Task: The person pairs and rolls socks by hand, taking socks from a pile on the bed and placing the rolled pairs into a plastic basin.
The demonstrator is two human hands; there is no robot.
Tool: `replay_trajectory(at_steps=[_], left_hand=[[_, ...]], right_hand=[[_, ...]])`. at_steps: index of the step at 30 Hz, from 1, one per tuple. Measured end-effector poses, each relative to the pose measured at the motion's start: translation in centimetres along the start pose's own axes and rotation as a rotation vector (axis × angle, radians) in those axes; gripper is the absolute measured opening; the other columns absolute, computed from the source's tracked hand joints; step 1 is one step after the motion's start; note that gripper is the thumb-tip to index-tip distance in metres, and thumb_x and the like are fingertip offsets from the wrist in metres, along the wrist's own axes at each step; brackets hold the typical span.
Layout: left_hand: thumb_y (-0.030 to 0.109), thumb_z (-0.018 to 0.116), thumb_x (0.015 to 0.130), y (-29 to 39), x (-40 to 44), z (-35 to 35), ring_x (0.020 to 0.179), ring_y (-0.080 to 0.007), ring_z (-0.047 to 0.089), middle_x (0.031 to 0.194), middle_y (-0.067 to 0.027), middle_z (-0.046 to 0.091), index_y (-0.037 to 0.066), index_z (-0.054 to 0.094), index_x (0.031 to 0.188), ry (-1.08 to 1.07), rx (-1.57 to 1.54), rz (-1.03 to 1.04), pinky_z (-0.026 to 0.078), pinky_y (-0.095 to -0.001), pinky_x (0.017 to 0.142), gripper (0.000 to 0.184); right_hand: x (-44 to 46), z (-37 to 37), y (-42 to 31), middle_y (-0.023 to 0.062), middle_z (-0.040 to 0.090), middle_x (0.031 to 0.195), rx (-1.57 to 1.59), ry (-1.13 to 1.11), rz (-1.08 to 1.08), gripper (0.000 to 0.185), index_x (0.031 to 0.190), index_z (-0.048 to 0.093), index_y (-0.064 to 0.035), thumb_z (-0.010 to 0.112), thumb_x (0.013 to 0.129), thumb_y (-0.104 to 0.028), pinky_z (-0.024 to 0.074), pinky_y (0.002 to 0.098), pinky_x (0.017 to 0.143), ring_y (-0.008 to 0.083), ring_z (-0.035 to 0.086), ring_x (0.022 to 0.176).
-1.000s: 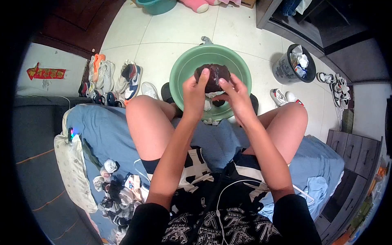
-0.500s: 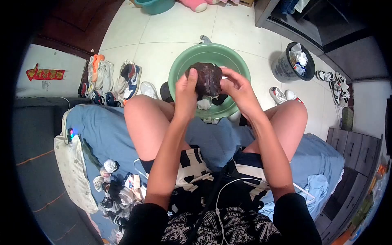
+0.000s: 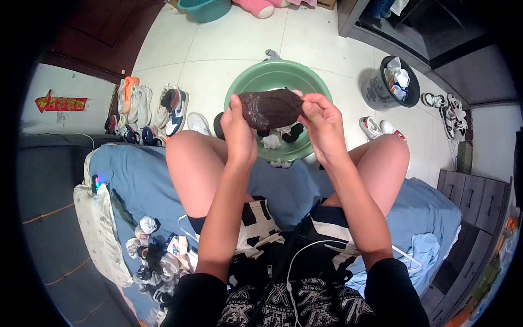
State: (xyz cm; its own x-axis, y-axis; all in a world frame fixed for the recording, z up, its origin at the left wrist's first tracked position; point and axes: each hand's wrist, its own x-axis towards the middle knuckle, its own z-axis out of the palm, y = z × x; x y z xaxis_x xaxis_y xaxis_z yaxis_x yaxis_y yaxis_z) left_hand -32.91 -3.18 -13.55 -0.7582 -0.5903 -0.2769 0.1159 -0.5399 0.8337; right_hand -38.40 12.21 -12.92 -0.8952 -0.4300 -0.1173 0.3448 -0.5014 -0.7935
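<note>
A dark brown cloth item (image 3: pixel 271 109) with whitish marks is stretched sideways between my two hands. My left hand (image 3: pixel 239 131) grips its left end, with the thumb on top. At its right end, my right hand (image 3: pixel 322 124) pinches the edge between thumb and fingers. Below the cloth stands a green basin (image 3: pixel 248 79) on the floor. White cloth (image 3: pixel 271 141) and black cloth (image 3: pixel 294 132) lie inside the basin, partly hidden by the brown item.
Rolled socks (image 3: pixel 158 261) are piled on the blue bedding (image 3: pixel 136 180) at the left. Shoes (image 3: pixel 175 111) line the left wall. A bin (image 3: pixel 376 92) with crumpled waste stands at the right, near more shoes (image 3: pixel 371 127). A teal basin (image 3: pixel 204 12) is at the top.
The brown cloth has gone from a bunched, rounded shape to a longer one lying sideways. My hands have moved apart, and my right hand now pinches its right end.
</note>
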Motion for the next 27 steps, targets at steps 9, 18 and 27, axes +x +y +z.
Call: replay_trajectory(at_steps=[9, 18, 27], left_hand=[[0.034, 0.039, 0.103, 0.0, 1.3, -0.9, 0.089, -0.0185, 0.059, 0.098, -0.0098, 0.061, -0.001, 0.053, 0.103, 0.146, 0.031, 0.198, 0.047, -0.0344, 0.084, 0.038], [0.030, 0.050, 0.099, 1.0, 1.4, -1.5, 0.086, -0.0165, 0.057, 0.091, -0.0053, 0.060, 0.005, 0.059, 0.095, -0.011, 0.072, 0.022, 0.044, -0.0318, 0.082, 0.027], [0.024, 0.056, 0.095, 3.3, 2.2, -4.0, 0.098, -0.0194, 0.057, 0.103, -0.0065, 0.059, 0.008, 0.054, 0.112, -0.003, -0.056, 0.173, 0.047, -0.0349, 0.085, 0.024]], right_hand=[[0.3, 0.5, -0.6, 0.0053, 0.060, 0.097, -0.109, 0.168, -0.267, 0.012, 0.104, 0.055, -0.0036, 0.058, 0.095, -0.011, 0.0502, 0.0345, 0.085, 0.0138, 0.059, 0.086], [2.1, -4.7, -0.8, 0.0080, 0.053, 0.086, 0.124, 0.234, -0.131, 0.018, 0.094, 0.051, -0.0051, 0.039, 0.100, -0.017, 0.0459, 0.0346, 0.082, 0.0179, 0.053, 0.083], [2.7, -9.1, -2.8, 0.0081, 0.056, 0.089, 0.352, 0.368, -0.066, 0.016, 0.096, 0.051, -0.0026, 0.036, 0.096, -0.008, 0.0483, 0.0366, 0.080, 0.0208, 0.057, 0.087]])
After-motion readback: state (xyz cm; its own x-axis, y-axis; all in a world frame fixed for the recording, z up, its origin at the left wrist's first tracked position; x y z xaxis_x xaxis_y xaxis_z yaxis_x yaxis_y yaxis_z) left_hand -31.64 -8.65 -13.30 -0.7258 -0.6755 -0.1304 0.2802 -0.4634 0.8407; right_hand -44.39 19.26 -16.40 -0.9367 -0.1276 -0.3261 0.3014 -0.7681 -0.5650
